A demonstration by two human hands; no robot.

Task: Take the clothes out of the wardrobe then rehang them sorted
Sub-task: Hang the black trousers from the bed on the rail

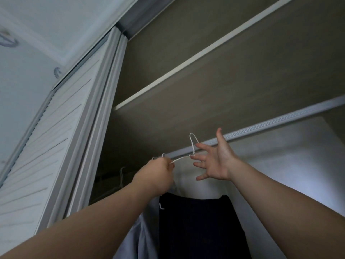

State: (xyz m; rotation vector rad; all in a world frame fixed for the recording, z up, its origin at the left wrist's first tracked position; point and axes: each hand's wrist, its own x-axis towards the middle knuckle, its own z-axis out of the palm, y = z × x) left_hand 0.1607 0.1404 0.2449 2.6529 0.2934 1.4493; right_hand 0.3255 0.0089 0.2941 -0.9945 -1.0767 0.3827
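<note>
left grip (158,173) on hanger (181,158), right grip (216,157) splayed

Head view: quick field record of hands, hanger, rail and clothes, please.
left hand: grip on one arm of the white hanger
right hand: open, fingers spread beside the hanger's neck
hook: up at the rail; seated or not, cannot tell
dark garment: hangs below both hands
pale blue garment: left of the dark one
louvred door: at left
</note>
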